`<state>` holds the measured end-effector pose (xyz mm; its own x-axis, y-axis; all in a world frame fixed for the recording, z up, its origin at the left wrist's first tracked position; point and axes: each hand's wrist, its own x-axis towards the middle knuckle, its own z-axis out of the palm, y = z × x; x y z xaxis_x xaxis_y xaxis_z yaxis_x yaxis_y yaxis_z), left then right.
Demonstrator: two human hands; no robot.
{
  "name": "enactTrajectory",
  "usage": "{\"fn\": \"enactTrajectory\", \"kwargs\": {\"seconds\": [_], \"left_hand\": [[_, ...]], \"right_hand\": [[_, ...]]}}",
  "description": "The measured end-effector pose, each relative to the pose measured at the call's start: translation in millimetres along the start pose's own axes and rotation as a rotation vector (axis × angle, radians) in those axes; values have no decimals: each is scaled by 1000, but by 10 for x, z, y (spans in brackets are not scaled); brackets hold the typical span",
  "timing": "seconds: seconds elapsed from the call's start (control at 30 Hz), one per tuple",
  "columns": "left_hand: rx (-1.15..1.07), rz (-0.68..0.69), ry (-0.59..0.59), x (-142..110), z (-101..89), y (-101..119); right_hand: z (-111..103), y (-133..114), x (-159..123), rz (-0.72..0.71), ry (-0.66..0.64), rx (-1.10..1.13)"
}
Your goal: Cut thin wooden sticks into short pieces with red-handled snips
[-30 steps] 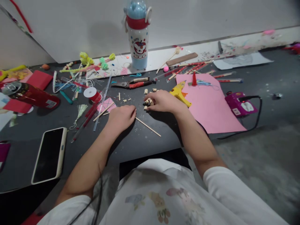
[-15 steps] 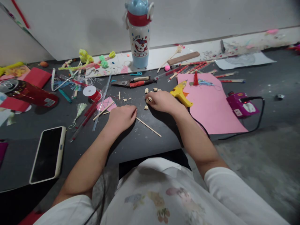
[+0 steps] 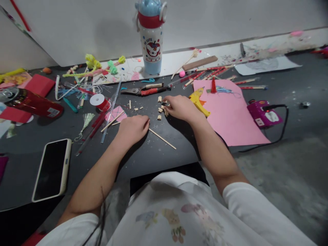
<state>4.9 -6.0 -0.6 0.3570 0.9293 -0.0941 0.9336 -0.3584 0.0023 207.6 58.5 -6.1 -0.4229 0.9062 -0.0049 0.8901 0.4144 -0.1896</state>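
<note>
My left hand (image 3: pixel 135 128) rests on the dark table with its fingers curled closed. A thin wooden stick (image 3: pixel 163 138) runs out from its fingertips toward the front edge, lying low over the tabletop. Across from it, my right hand (image 3: pixel 180 108) hovers at a group of short bundled wooden pieces (image 3: pixel 159 117), thumb and forefinger a little apart. Some pieces are partly hidden under those fingers. Small cut stick bits (image 3: pixel 136 109) lie beyond the left hand. Two longer sticks (image 3: pixel 112 122) cross a pink paper piece beside it.
Pliers (image 3: pixel 143 90) lie behind the hands, before a water bottle (image 3: pixel 153 44). On the right are a yellow glue gun (image 3: pixel 199 102), pink paper (image 3: pixel 230 119) and a purple power socket (image 3: pixel 265 114) with a cord. A phone (image 3: pixel 52 171) and a red can (image 3: pixel 30 104) are on the left.
My right hand has shifted slightly back and its fingers have parted, uncovering small wooden pieces and covering others behind. The left hand and the stick have stayed put.
</note>
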Motion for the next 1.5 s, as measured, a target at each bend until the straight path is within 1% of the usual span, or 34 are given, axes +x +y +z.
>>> {"fn": "enactTrajectory", "kwargs": {"seconds": [0.1,0.23,0.4,0.6,0.73,0.9,1.03,1.1,1.17,1.27,1.37,1.5], "left_hand": [[14,7,14,0,7,-5],[19,20,33,1,21,-17],[3,15,7,3,6,-15],[-7,4,-12,5,-15,-7],[0,13,-8,7,-14,-6],[8,12,-11,6,-13,-4],[16,16,-18,3,-17,-6],[16,21,-20,4,-19,-7],[16,23,-20,5,-21,-8],[16,14,-32,7,-22,-5],[13,12,-38,9,-19,-1],[21,13,-40,11,-13,-4]], "right_hand": [[9,5,13,13,-27,2],[28,-12,23,-31,-39,19],[19,12,24,-66,-66,56],[-54,111,-1,-40,-6,70],[-73,141,-8,-40,-14,80],[-74,134,-8,-73,-31,119],[-71,142,-4,-117,-84,187],[-66,161,0,-141,-85,210],[-65,193,4,-127,-46,205],[-76,247,8,-38,13,164],[-96,280,8,11,9,150],[-102,276,7,-9,-16,155]]}}
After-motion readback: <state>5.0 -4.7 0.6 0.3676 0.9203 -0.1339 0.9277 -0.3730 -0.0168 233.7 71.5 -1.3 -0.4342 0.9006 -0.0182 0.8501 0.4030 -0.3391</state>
